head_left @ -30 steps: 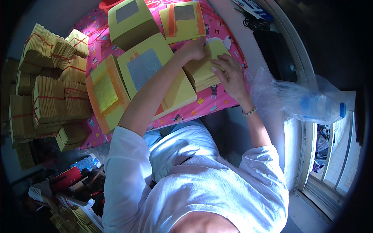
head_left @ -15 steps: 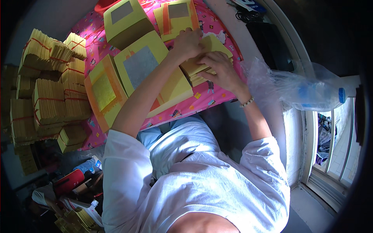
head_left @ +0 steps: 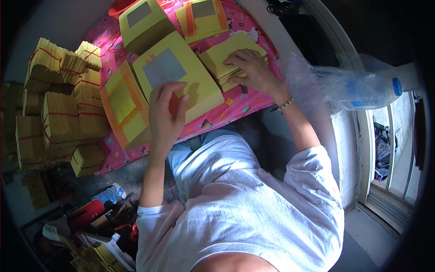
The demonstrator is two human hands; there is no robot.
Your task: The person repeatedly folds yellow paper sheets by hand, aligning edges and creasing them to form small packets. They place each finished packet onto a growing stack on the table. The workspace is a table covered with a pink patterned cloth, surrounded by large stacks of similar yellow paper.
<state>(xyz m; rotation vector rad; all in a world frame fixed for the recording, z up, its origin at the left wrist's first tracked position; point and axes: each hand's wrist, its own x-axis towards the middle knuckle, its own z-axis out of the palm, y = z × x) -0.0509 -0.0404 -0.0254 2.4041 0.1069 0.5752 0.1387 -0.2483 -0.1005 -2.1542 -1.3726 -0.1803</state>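
Note:
My left hand (head_left: 166,111) hovers at the near edge of a thick stack of yellow paper with a silver square (head_left: 199,75). Its fingers are curved, thumb apart, with nothing between them. My right hand (head_left: 253,69) is closed on the right side of a small pile of folded yellow paper (head_left: 222,55), fingers on top and thumb at the near edge. The pile's layers fan out unevenly at the front. To the left leans a yellow stack with a gold square and orange border (head_left: 122,106).
Red-tied bundles of yellow paper (head_left: 61,113) crowd the left. Farther back sit another silver-square stack (head_left: 142,22) and orange-striped sheets (head_left: 201,20). A pink patterned cloth (head_left: 213,120) covers the table. At right, clear plastic wraps a bottle (head_left: 371,93) beside a barred window (head_left: 392,149).
My left hand has left the folded paper pile and drawn back to the near left, over the large stack. My right hand stays on the pile.

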